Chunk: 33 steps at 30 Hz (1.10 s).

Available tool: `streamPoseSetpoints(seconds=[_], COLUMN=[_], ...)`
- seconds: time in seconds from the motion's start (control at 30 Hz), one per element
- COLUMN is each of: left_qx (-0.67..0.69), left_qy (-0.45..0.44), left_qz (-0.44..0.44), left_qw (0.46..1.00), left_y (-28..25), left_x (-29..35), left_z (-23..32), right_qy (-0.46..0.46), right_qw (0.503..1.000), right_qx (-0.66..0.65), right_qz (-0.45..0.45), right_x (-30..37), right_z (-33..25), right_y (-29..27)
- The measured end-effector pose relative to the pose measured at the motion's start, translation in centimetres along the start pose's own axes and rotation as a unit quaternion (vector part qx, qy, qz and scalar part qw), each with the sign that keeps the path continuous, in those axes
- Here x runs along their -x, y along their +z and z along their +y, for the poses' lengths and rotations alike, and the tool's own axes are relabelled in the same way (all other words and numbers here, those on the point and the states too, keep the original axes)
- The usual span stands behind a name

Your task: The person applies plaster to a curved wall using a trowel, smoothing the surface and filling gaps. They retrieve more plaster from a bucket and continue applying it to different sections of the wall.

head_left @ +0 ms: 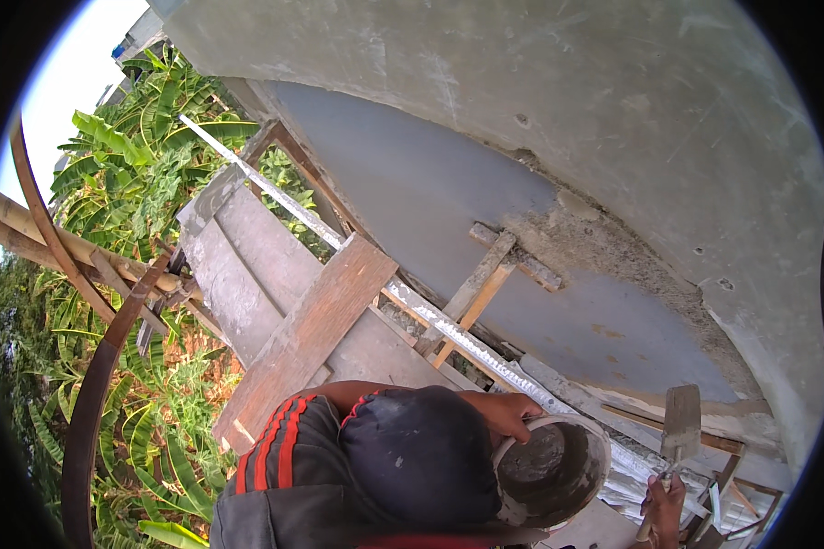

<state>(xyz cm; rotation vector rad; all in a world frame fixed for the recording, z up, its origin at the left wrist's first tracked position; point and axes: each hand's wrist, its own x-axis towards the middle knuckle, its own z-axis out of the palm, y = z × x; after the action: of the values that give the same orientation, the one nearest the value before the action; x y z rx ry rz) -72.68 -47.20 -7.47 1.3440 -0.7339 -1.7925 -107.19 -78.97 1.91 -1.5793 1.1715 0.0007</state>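
At the lower middle, my left hand (511,417) grips the rim of a round bucket (599,448), thumb over the edge. Grey residue coats the inside of the bucket, and a dark grey mix or stain shows at its bottom. Further right, my right hand (665,505) is closed around the handle of a trowel (682,416). Its flat blade points up toward the wall, smeared with grey mortar, apart from the bucket. Dark cloth with red stripes (288,439) and a rounded dark cloth shape (417,453) cover part of my left arm.
A big smooth grey concrete surface (540,55) curves overhead, with a blue-grey wall (412,174) and a rough mortar patch (577,233) below. Wooden planks (311,339), a long pale straightedge (449,331) and a timber prop (485,284) stand close by. Banana plants (146,137) grow beyond bamboo poles (73,242).
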Motion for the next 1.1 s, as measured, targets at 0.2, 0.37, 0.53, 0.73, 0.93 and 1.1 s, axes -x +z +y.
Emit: streamPoseSetpoints(seconds=[0.2,0.37,0.53,0.73,0.93,1.1], left_qx=[0.033,0.006,0.019,0.040,0.041,0.002], left_qy=[-0.016,-0.002,-0.006,-0.015,-0.011,-0.004], left_qz=[-0.003,0.001,-0.003,-0.004,0.000,0.015], left_qw=[0.999,1.000,1.000,0.999,0.999,1.000], left_y=[0.2,0.1,0.0,0.1,0.1,0.2], left_x=[-0.1,-0.3,-0.3,-0.4,-0.4,-0.6], left_z=[0.0,-0.7,-0.6,-0.7,-0.9,-0.8], right_qy=[0.006,-0.002,0.004,0.017,0.022,0.010], right_qw=[1.000,1.000,1.000,0.999,0.998,0.999], right_qx=[0.010,0.010,0.017,0.033,0.058,0.044], right_qz=[-0.003,-0.003,0.001,-0.013,-0.020,-0.020], right_x=[0.0,-0.1,0.1,0.6,0.3,0.2], right_z=[0.0,0.2,0.0,-0.8,0.0,0.5], right_y=[-0.4,-0.2,-0.1,-0.2,-0.9,-1.1])
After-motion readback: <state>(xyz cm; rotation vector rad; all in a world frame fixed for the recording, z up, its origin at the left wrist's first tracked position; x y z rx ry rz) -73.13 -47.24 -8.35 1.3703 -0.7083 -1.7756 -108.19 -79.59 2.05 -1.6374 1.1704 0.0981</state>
